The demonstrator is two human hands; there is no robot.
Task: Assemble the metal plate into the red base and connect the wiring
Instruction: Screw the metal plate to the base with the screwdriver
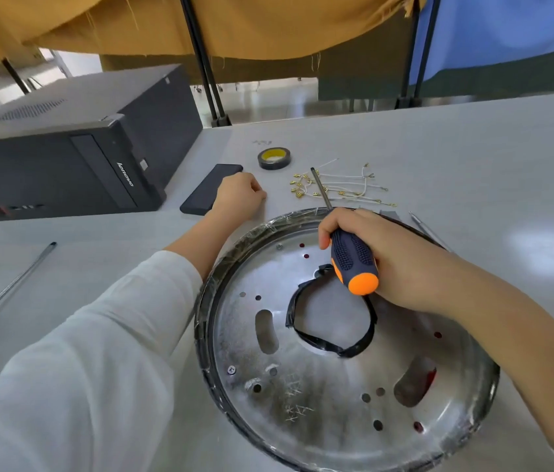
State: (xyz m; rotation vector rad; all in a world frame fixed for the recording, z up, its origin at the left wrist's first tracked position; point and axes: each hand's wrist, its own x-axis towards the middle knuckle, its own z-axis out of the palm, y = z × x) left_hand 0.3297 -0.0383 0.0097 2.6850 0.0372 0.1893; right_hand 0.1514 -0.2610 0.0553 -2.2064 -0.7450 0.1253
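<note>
The round silver metal plate (306, 386), pierced with holes and slots, lies on the grey table (473, 148) in front of the person, seated in a black-rimmed base (red shows only through the holes). The right hand (381, 257) grips a black-and-orange-handled screwdriver (350, 257) over the plate's far side. The left hand (239, 194) rests on the table, fingers curled under, holding nothing visible, beside white wires with brass terminals (340, 187).
</note>
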